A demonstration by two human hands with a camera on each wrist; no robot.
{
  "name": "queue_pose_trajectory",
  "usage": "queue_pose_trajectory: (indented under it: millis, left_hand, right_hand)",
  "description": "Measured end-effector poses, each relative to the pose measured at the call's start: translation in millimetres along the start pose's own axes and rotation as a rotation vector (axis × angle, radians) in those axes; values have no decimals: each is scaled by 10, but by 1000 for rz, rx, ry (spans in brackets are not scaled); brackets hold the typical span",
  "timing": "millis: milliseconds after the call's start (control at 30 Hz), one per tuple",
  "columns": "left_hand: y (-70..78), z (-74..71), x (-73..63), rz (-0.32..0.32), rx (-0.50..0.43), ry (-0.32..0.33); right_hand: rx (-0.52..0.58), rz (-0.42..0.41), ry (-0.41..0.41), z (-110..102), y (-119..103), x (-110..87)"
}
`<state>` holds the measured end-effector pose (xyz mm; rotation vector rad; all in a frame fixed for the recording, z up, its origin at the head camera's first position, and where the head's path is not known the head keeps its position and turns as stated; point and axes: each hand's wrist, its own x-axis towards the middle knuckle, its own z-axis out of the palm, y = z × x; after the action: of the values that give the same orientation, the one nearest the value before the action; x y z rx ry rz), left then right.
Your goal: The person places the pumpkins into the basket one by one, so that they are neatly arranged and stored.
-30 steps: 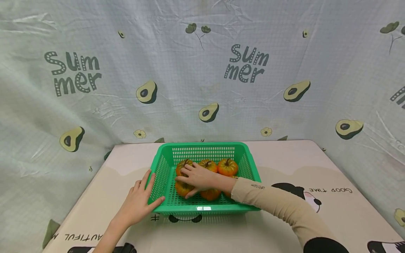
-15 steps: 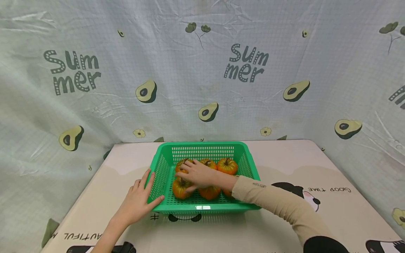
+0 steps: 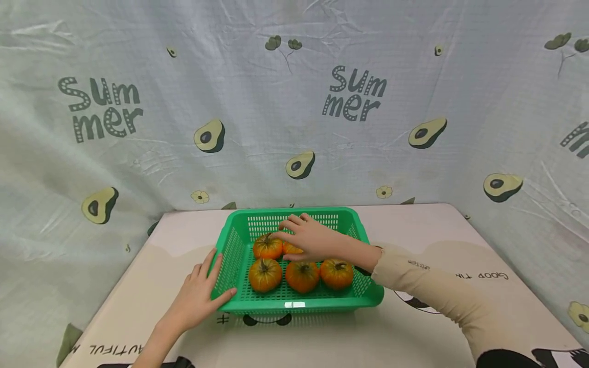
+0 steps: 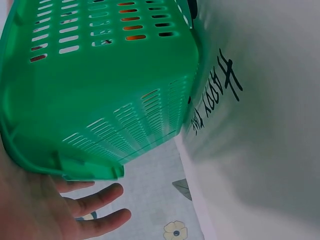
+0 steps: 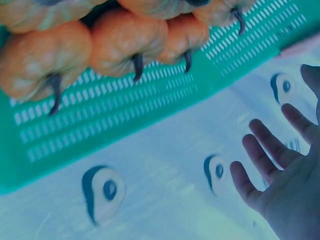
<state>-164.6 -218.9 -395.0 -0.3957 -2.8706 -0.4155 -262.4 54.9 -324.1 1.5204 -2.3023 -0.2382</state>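
Note:
Small orange pumpkins with dark stems sit in two rows in a green plastic basket (image 3: 331, 303). The front row shows a left pumpkin (image 3: 265, 277), a middle pumpkin (image 3: 302, 278) and a right pumpkin (image 3: 337, 275). Behind them is a back-left pumpkin (image 3: 267, 248); the rest of that row is largely hidden by my right hand (image 3: 310, 239). That hand hovers over the pumpkins, fingers spread and holding nothing, as the right wrist view also shows. My left hand (image 3: 195, 294) rests against the basket's left rim, its fingers extended along the outer side and its thumb at the front corner.
The basket stands on a pale table (image 3: 400, 230) with printed lettering and cartoon figures. A whitish curtain (image 3: 257, 102) with avocado prints hangs behind the table and along both sides. A dark object (image 3: 184, 362) shows by the left forearm.
My right hand has lifted off the left pumpkins and moved up and right. The front-left pumpkin was shifted slightly toward the front left and is now uncovered. The left hand has stayed put.

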Motion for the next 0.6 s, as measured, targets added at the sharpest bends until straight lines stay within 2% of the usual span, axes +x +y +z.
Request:
queue_pose_trajectory:
  millis: [133, 400, 500, 600]
  left_hand:
    - [-15, -5, -19, -1, -85, -4]
    - [-58, -50, -103, 4, -373, -2]
    - [-93, -54, -136, 11, -402, 20]
    - [-153, -61, -173, 15, -382, 53]
  right_hand:
    - [28, 65, -8, -65, 99, -242]
    - [76, 208, -2, 30, 293, -696]
    - [75, 254, 30, 95, 359, -858]
    - [82, 306, 65, 174, 432, -1021]
